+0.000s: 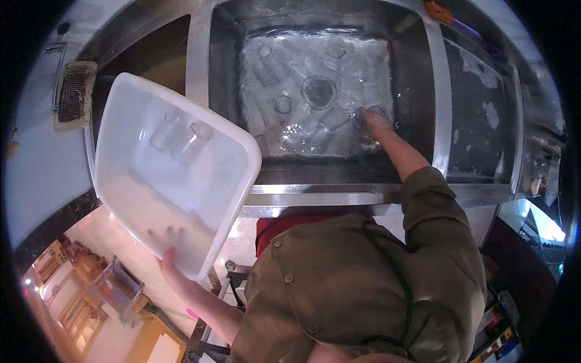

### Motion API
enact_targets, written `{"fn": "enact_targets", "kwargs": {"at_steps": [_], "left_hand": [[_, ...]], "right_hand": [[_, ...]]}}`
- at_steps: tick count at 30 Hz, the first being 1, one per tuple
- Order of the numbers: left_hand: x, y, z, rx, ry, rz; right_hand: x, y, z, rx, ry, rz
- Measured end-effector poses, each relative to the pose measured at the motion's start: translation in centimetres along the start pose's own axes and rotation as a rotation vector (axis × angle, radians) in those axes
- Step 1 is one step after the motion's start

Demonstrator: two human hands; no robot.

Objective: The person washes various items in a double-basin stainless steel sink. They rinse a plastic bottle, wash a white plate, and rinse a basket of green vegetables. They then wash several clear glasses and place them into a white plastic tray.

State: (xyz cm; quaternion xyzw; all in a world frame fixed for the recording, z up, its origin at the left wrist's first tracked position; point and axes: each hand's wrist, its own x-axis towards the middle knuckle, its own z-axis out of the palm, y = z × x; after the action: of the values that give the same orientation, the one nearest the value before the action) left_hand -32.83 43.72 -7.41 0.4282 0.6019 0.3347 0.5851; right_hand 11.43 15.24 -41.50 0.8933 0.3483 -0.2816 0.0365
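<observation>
My left hand [169,262] grips the near edge of a white plastic tub [181,199], thumb inside and fingertips showing faintly through the wall. The tub is tilted over the left part of the sink, and two clear drinking glasses [186,144] lie in it. My right hand [373,123] dips into the water of the middle stainless-steel sink basin [413,90]. Ripples blur its fingers beside a round glass rim [376,109], so a grip cannot be made out. Several clear glasses [268,70] lie under the water around a dark round shape [319,92], probably the drain.
Metal dividers [441,104] separate the middle basin from a left basin [168,59] and a right basin [476,113]. A stained plastic basket [75,95] stands on the left counter. An orange-brown scrubber [439,12] lies on the back ledge. The sink's front rim [327,198] is before my body.
</observation>
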Motion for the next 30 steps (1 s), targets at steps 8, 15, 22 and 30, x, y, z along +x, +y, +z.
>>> {"fn": "enact_targets", "kwargs": {"at_steps": [8, 15, 22, 30], "left_hand": [[-0.6, 0.4, 1.0, 0.103, 0.025, 0.001], [-0.1, 0.1, 0.7, 0.041, -0.009, 0.011], [0.0, -0.3, 0.2, 0.0, -0.005, 0.02], [0.1, -0.3, 0.0, -0.045, -0.071, 0.043]], "right_hand": [[-0.3, -11.6, -10.0, -0.1, -0.021, -0.256], [6.8, -21.1, -5.5, -0.361, -0.006, -0.355], [7.1, -17.1, -8.3, 0.837, -0.218, -0.254], [0.9, -13.8, -13.5, 2.504, -0.691, -0.194]]}}
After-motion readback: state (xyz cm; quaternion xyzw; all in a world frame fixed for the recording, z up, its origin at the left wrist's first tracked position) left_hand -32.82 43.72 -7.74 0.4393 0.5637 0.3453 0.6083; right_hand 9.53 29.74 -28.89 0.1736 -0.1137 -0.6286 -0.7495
